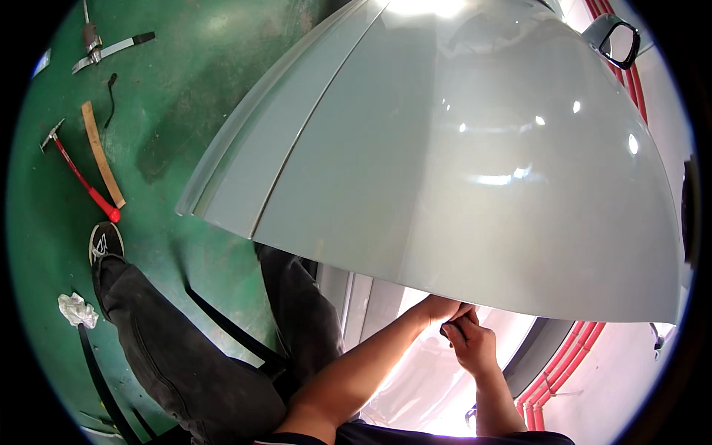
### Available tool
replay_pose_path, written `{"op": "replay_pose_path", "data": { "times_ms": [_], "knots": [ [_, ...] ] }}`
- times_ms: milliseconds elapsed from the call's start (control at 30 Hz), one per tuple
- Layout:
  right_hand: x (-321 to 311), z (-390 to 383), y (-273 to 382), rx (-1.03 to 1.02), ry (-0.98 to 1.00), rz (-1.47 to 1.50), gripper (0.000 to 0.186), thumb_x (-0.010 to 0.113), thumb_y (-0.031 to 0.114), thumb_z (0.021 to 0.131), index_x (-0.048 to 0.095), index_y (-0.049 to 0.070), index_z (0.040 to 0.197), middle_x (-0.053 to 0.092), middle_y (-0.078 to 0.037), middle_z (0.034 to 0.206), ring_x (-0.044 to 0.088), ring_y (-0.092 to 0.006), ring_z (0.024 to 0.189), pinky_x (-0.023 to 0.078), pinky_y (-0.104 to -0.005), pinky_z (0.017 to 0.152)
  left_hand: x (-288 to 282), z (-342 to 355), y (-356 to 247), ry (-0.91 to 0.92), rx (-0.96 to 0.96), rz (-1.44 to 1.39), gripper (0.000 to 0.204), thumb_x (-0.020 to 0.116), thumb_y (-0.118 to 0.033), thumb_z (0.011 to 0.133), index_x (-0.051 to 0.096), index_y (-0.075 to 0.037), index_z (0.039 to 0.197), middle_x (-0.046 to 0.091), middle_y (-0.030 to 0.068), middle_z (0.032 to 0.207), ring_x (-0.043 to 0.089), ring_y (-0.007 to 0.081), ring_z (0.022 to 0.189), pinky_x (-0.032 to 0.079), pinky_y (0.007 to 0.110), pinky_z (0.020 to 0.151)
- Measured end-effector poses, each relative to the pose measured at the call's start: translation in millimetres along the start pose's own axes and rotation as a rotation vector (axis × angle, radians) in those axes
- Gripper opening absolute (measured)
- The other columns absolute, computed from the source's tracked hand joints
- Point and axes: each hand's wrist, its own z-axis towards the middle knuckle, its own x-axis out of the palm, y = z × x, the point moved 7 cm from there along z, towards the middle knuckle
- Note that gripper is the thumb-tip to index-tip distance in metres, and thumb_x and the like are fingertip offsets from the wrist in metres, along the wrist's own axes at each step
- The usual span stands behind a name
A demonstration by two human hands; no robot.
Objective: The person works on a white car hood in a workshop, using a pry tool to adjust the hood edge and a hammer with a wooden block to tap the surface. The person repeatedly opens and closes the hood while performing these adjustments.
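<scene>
Pale silvery grey-green on the car body panel (348,163), crossed by one dark line and dotted with white glare. Green on the floor (211,259), mottled with darker patches. Bright red on the hammer grip (103,203) and the pipes (581,337); tan on the flat strip (102,156); whitish on the crumpled wad (78,310); charcoal on the trousers (178,348); black with white markings on the shoe (106,241).

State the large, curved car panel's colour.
Car panel: glossy pale grey, greenish tinge; best seen in head view.
</scene>
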Motion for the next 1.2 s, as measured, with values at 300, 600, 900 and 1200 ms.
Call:
{"op": "replay_pose_path", "data": {
  "times_ms": [300, 600, 900, 1200],
  "knots": [
    [3.6, 2.6, -6.8, -0.043, 0.029, -0.011, 0.015, 0.071, 0.015, 0.097, 0.071, 0.000, 0.094, 0.071, -0.008, 0.089, 0.066, -0.0171, 0.061, 0.052, -0.0316, 0.059, -10.4, 10.8, 26.8, 0.027, 0.019, 0.002, 0.046, 0.044, -0.015, 0.098, 0.046, -0.008, 0.052, 0.041, 0.0050, 0.044, 0.055, 0.0214, 0.048, 0.053, 0.039, 0.049],
    [17.2, 6.0, -18.7, -0.012, 0.013, 0.101, 0.015, 0.071, 0.013, 0.097, 0.072, -0.002, 0.094, 0.068, -0.007, 0.083, 0.064, -0.0141, 0.063, 0.051, -0.0305, 0.059, -21.8, 3.7, 31.5, -0.113, -0.123, -0.004, 0.027, 0.050, -0.017, 0.100, 0.058, -0.004, 0.077, 0.058, 0.0102, 0.061, 0.062, 0.0215, 0.055, 0.050, 0.038, 0.044],
    [24.3, -0.4, -38.6, 0.137, 0.075, 0.203, 0.014, 0.071, 0.013, 0.097, 0.074, -0.001, 0.096, 0.068, -0.007, 0.078, 0.064, -0.0138, 0.064, 0.051, -0.0302, 0.059, -11.3, -16.0, 12.2, -0.189, -0.209, -0.030, 0.020, 0.053, -0.017, 0.101, 0.065, -0.001, 0.095, 0.069, 0.0143, 0.073, 0.066, 0.0217, 0.058, 0.048, 0.037, 0.041],
    [7.3, 4.4, -7.5, 0.026, 0.050, 0.068, 0.016, 0.071, 0.013, 0.097, 0.073, -0.002, 0.096, 0.069, -0.009, 0.086, 0.065, -0.0163, 0.063, 0.051, -0.0310, 0.059, -20.0, 6.8, 34.1, -0.165, -0.122, 0.019, 0.024, 0.050, -0.012, 0.099, 0.067, 0.000, 0.088, 0.070, 0.0151, 0.074, 0.064, 0.0212, 0.058, 0.046, 0.036, 0.040]
  ]
}}
